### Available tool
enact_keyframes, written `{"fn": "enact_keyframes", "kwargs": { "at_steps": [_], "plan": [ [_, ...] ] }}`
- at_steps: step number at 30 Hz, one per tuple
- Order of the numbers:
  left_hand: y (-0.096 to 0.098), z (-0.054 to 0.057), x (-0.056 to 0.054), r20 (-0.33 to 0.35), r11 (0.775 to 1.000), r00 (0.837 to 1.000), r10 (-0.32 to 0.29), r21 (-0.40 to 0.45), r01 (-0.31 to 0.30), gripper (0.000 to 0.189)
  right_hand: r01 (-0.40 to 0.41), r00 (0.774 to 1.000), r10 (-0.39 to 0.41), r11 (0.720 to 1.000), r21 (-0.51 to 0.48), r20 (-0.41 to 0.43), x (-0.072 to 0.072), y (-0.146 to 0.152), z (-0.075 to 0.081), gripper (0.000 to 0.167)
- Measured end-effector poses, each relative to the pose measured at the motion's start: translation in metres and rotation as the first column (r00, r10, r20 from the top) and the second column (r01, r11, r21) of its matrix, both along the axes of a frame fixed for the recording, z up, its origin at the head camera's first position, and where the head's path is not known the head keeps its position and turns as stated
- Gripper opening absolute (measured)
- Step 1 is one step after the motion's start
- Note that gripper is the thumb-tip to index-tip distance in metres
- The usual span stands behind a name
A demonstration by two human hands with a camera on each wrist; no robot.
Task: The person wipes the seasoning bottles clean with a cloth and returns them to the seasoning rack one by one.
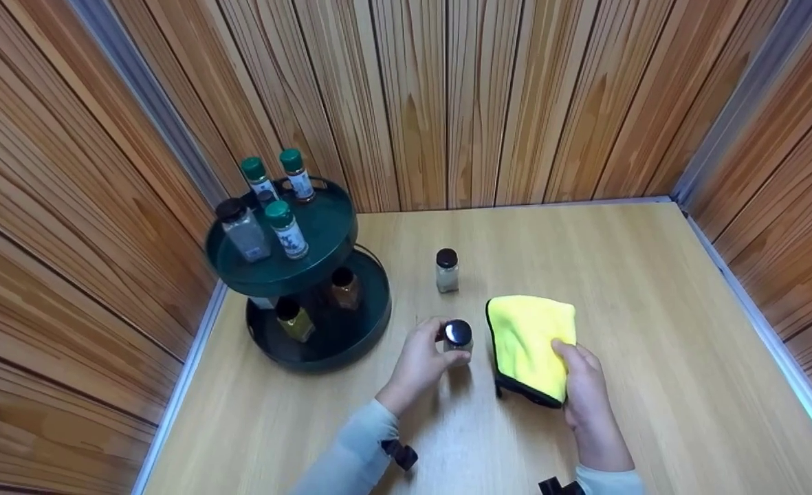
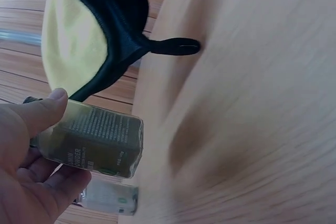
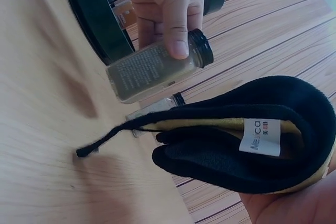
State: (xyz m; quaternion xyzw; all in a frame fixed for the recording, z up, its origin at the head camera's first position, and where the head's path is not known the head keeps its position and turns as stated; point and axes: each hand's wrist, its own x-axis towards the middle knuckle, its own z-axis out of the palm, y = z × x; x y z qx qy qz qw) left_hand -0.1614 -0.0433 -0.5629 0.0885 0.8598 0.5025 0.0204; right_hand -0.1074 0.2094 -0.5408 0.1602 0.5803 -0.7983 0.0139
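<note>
My left hand (image 1: 419, 354) grips a square glass spice jar (image 1: 458, 335) with a black lid, thumb on one side and fingers round the other. In the left wrist view the jar (image 2: 97, 137) is held above the table, its shadow apart from it, and brownish powder shows behind the printed label. My right hand (image 1: 588, 385) pinches a folded yellow cloth (image 1: 531, 340) with black edging, thumb on top. Seen from the right wrist, the cloth (image 3: 210, 169) shows its black underside, a white tag (image 3: 261, 137) and a hanging loop. The cloth is just right of the jar.
A second black-lidded jar (image 1: 447, 275) stands on the wooden table (image 1: 626, 275) beyond my left hand. To the left is a two-tier dark green round rack (image 1: 333, 213), with several green- and black-lidded jars on its tiers. Wood-panelled walls (image 1: 474, 103) close in the back and sides.
</note>
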Motion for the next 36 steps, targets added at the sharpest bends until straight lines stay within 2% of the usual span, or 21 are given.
{"fn": "enact_keyframes", "kwargs": {
  "at_steps": [7,14,18,25,28,31,34,36],
  "plan": [
    [0.002,-0.008,0.003,0.032,1.000,0.999,-0.003,-0.012,0.004,0.051,-0.014,1.000,0.015,0.999,0.029,-0.027,-0.002,-0.004,0.005,0.029],
    [0.006,-0.015,0.001,-0.053,0.998,0.998,-0.033,-0.048,0.031,0.049,-0.032,0.998,0.036,0.996,0.084,-0.049,-0.009,-0.009,0.010,0.030],
    [0.008,-0.020,0.001,-0.067,0.998,0.997,-0.040,-0.043,0.038,0.047,-0.064,0.996,0.070,0.992,0.108,-0.054,-0.014,-0.011,0.009,0.032],
    [0.011,-0.026,0.006,-0.002,1.000,1.000,-0.014,0.014,0.014,0.047,-0.082,0.994,0.090,0.989,0.123,-0.058,-0.017,-0.019,0.008,0.032],
    [0.013,-0.028,0.007,0.005,1.000,1.000,-0.020,0.014,0.020,0.046,-0.077,0.994,0.088,0.983,0.164,-0.058,-0.019,-0.023,0.009,0.030],
    [0.013,-0.029,0.006,-0.019,0.999,0.999,-0.037,0.004,0.037,0.046,-0.069,0.994,0.088,0.961,0.267,-0.058,-0.022,-0.028,0.012,0.029],
    [0.012,-0.030,0.005,-0.033,0.999,0.999,-0.041,0.003,0.041,0.047,-0.065,0.993,0.100,0.910,0.408,-0.065,-0.026,-0.034,0.014,0.028],
    [0.011,-0.032,0.004,-0.015,0.999,0.999,-0.034,0.014,0.034,0.047,-0.063,0.991,0.113,0.872,0.486,-0.074,-0.029,-0.038,0.015,0.027]
  ]
}}
